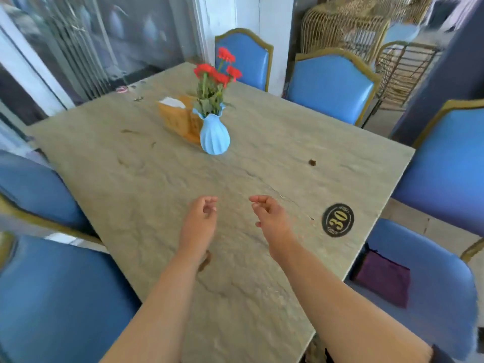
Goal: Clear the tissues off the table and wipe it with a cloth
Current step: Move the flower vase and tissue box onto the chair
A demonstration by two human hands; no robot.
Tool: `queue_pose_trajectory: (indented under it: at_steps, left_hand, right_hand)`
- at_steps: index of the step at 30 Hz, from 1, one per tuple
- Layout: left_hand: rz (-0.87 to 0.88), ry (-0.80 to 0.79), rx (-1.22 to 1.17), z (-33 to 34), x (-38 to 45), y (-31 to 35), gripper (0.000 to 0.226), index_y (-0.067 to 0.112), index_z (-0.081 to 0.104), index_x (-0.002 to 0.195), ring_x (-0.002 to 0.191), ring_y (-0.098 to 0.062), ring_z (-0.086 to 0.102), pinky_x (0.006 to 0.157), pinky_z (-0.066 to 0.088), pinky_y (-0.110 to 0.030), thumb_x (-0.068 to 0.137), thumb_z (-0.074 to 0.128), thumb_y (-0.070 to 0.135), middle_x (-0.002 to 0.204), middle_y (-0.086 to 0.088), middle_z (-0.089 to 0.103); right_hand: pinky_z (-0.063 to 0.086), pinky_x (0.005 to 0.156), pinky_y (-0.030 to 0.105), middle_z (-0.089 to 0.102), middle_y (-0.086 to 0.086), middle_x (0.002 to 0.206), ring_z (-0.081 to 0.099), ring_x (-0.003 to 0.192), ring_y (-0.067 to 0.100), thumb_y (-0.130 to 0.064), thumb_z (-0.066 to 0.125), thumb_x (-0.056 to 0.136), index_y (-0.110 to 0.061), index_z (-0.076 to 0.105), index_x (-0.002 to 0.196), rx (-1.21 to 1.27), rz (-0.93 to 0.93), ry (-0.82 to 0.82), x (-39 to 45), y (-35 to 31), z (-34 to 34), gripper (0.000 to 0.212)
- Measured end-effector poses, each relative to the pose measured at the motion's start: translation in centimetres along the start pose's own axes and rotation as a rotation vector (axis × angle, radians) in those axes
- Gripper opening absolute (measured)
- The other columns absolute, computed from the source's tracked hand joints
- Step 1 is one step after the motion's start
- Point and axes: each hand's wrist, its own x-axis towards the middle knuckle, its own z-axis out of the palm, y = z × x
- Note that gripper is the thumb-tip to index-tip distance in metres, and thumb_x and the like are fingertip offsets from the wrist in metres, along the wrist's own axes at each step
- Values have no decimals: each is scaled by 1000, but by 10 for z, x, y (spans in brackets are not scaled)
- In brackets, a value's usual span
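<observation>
Table (157,205) under both hands; left hand (200,218), right hand (271,217) fingers loosely curled, empty.

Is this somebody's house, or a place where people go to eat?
Probably a café or restaurant: the table carries a number 30 badge, a tissue holder, and matching blue chairs around it.

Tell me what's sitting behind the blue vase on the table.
Behind the blue vase stands an orange tissue holder with white tissue showing at its top. The vase covers the holder's right end, so what lies there cannot be seen.
</observation>
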Motion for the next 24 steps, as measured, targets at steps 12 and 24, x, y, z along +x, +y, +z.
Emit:
queue_pose_trajectory:
  at_steps: [12, 24]
  left_hand:
    - [-43, -41, 449, 7, 130, -77, 61, 13, 34, 145, 143, -24, 25, 117, 15, -47, 90, 53, 31, 154, -7, 29]
    - [11, 1, 856, 28, 188, -94, 66, 33, 4, 152, 147, -8, -5, 117, -4, -54, 93, 13, 62, 161, 14, -4]
  right_hand:
    - [42, 89, 30, 36, -5, 137, 40, 111, 8, -29, 71, 80, -33, 38, 136, -147, -90, -44, 159, -24, 111, 66]
    - [24, 114, 43, 24, 10, 153, 26, 139, 29, -22, 78, 70, -15, 16, 150, -481, -334, 114, 288, -27, 153, 102]
